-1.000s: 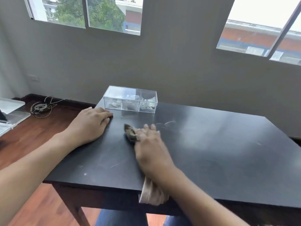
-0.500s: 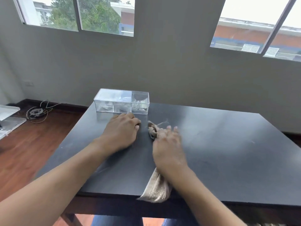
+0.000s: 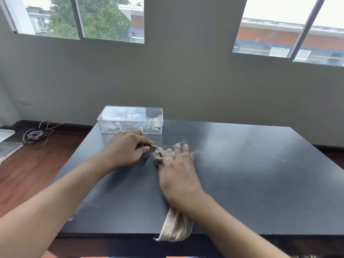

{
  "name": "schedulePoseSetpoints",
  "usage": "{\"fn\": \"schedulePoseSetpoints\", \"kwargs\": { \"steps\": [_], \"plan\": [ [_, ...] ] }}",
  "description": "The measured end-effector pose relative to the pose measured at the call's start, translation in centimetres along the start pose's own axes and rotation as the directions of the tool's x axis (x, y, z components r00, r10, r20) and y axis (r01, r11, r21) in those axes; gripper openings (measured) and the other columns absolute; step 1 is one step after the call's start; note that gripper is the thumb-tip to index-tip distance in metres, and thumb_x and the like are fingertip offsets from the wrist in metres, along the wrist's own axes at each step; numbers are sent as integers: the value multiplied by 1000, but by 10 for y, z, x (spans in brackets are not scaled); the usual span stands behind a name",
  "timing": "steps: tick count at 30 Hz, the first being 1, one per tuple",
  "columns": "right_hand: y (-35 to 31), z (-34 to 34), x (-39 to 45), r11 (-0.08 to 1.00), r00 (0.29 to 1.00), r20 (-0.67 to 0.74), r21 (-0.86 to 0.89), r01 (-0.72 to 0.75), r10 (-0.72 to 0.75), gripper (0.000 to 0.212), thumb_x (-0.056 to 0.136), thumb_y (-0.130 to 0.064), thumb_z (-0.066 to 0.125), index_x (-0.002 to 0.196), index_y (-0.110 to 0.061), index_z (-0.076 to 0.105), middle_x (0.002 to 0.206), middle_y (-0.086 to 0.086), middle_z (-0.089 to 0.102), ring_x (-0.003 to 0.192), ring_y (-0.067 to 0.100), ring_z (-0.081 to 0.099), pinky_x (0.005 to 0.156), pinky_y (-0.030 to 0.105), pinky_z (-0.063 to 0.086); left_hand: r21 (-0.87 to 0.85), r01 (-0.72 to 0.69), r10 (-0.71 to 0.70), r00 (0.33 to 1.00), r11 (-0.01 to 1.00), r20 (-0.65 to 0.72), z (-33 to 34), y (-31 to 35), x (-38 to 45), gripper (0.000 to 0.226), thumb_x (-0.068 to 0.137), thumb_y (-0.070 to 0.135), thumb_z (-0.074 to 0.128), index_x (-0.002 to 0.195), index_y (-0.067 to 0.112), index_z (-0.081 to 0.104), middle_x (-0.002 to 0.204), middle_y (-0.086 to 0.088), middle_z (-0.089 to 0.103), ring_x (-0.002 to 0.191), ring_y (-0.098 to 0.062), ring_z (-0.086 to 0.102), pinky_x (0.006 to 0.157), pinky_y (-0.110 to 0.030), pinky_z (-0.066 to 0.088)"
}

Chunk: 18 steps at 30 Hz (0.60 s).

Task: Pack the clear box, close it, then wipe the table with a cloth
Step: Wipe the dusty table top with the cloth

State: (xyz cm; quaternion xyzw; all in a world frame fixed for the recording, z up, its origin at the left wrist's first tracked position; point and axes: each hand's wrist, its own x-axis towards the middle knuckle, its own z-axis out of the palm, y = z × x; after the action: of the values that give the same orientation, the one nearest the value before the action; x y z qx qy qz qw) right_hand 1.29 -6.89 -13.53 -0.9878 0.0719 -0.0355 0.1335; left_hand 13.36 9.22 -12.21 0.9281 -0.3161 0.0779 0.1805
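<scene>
The clear box (image 3: 130,120) stands closed at the far left corner of the black table (image 3: 251,174), with small items in its compartments. A beige cloth (image 3: 176,228) lies stretched on the table, its near end hanging over the front edge. My right hand (image 3: 178,174) presses flat on the cloth's middle with fingers spread. My left hand (image 3: 128,148), just in front of the box, pinches the cloth's far bunched end (image 3: 158,153) between thumb and fingers.
A tangle of cables (image 3: 35,135) lies on the wooden floor to the left, near a white object (image 3: 7,144) at the frame edge. A grey wall with windows rises behind the table.
My left hand slid right across the table from its left edge and closed on the cloth's far end. My right hand, pressed on the cloth, barely moved on the table. The camera turned left.
</scene>
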Motion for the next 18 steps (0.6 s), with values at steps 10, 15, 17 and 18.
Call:
{"fn": "schedulePoseSetpoints", "kwargs": {
  "steps": [10,15,17,18],
  "plan": [
    [23,-20,-87,901,904,5,82,425,-427,79,84,-81,42,154,-45,31,148,-26,25,142,-1,12,118,25,10,-110,-60,64,997,992,33,-7,-20,-14,28,97,30,64,122,36,74,119,21,70,116,-6,62,106,-32,44],
    [41,-17,-98,772,776,-57,76,631,-628,62,95,-53,57,150,-35,36,156,-12,25,146,5,27,117,24,28,-100,-70,69,998,993,-12,-8,-29,-32,27,98,30,63,122,35,75,118,23,69,113,-3,62,96,-19,39],
    [33,-10,-94,651,662,-202,124,749,-722,27,99,-30,64,124,-22,62,135,-3,54,137,14,46,113,31,41,-119,-66,65,998,991,-13,-11,-30,-38,26,98,31,63,121,35,75,117,22,69,109,1,62,97,-21,42],
    [22,-6,-92,605,625,-276,166,779,-730,13,99,-21,65,111,-17,69,123,-1,62,132,16,53,113,33,42,-140,-59,58,998,988,-8,-14,-31,-41,25,98,30,64,120,35,76,115,23,69,102,7,61,96,-19,43]
  ]
}}
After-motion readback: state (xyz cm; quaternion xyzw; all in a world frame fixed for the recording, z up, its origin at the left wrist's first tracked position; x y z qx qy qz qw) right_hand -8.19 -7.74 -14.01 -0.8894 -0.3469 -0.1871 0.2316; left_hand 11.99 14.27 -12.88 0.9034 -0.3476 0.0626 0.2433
